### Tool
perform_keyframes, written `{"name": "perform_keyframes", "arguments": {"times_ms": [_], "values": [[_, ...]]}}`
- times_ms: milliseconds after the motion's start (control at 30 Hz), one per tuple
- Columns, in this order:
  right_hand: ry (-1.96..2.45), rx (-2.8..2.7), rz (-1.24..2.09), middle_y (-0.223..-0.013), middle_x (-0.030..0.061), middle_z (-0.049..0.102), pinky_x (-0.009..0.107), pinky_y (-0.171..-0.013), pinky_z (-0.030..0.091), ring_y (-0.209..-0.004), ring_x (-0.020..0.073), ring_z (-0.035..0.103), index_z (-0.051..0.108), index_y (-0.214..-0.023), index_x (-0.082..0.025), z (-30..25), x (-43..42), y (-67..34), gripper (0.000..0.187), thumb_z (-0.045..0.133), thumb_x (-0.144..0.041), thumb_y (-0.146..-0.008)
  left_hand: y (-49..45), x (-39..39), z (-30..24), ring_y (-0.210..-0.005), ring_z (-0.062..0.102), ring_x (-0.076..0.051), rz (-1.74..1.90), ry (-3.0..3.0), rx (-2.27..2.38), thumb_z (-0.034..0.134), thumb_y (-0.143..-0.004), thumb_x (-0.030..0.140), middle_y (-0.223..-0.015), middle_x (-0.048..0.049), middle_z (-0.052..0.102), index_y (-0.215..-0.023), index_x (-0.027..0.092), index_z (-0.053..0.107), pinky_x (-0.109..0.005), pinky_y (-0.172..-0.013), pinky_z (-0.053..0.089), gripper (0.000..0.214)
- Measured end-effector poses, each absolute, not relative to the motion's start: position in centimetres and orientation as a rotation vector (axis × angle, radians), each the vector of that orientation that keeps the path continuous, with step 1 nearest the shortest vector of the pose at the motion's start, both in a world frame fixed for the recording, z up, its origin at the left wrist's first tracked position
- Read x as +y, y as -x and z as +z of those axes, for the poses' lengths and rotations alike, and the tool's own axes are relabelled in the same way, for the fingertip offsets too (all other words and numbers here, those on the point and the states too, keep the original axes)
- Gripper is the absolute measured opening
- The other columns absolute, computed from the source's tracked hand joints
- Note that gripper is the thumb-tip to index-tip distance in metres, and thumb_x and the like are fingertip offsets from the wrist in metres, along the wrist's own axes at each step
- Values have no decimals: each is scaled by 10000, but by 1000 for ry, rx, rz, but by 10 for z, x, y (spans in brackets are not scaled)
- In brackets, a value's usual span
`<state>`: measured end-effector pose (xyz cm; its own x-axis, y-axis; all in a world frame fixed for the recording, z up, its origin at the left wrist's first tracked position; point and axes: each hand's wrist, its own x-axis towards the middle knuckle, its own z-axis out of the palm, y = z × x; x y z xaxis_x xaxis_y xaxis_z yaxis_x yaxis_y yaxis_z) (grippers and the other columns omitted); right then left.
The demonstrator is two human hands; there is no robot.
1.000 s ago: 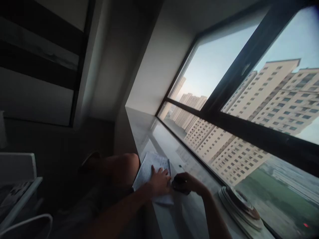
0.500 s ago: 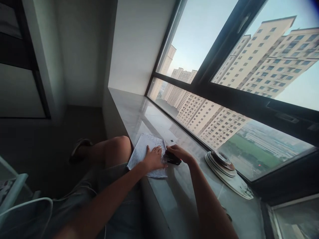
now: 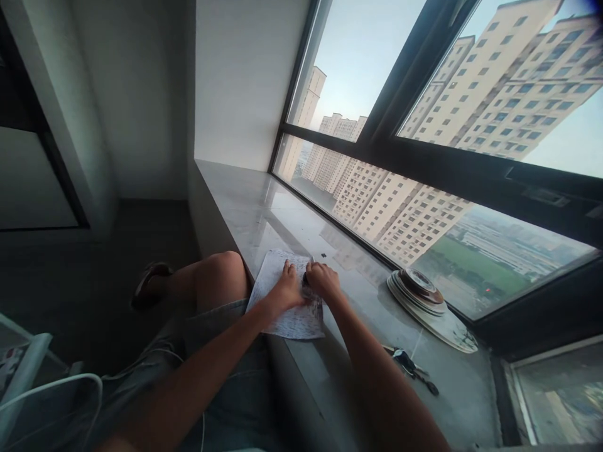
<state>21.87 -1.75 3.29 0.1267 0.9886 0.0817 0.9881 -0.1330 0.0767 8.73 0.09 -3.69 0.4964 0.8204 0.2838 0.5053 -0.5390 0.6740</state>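
Centre frame: written sheet lies at the near edge of the window sill, beside the knee. Left hand presses flat on it, fingers spread, as before. Right hand, earlier just off the sheet's right edge, now sits over its upper corner, curled tight round a small dark object and touching the left hand.

Papers on the windowsill, plates to their right, keys nearer.
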Motion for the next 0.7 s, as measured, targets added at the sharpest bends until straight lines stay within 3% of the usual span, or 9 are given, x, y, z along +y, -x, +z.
{"name": "perform_keyframes", "arguments": {"times_ms": [133,300,433,567,700], "values": [[-2299,2115,248,-1160,202,690,395,-905,458,-1106,303,645,680,-1158,-144,31,-24,-213,407,303,-232,-1035,-72,9,-36,-1527,163,-377,768,-2252,1052,847,-597,345,-1628,-246,230,-1525,104,251,-499,-1228,264,1128],[-2306,2195,280,-1067,198,711,387,-895,449,-1067,300,660,709,-1081,-136,32,-29,-203,324,401,-191,-996,-67,3,-29,-1519,201,-365,640,-2322,1054,826,-633,369,-1605,-310,231,-1507,-17,250,-448,-1248,230,1116],[-2334,2289,309,-1028,205,716,365,-851,448,-1007,287,673,715,-1013,-114,39,-28,-199,333,392,-196,-1004,-64,-2,-25,-1506,250,-356,612,-2430,1066,780,-703,404,-1578,-303,304,-1464,-9,354,-452,-1232,253,966],[-2166,2519,220,-956,87,728,254,-766,445,-869,180,672,691,-928,-172,46,-25,-229,485,256,-328,-1075,-61,-5,-26,-1495,259,-399,602,-2491,1144,716,-796,459,-1565,-274,354,-1413,46,467,-531,-1193,279,783],[-2152,2675,-12,-808,29,696,224,-730,419,-783,163,645,659,-773,-194,35,-22,-273,508,345,-489,-1042,-61,-6,-28,-1474,309,-398,668,-2498,1219,688,-844,466,-1537,-249,416,-1377,103,535,-556,-1191,256,662]]}}
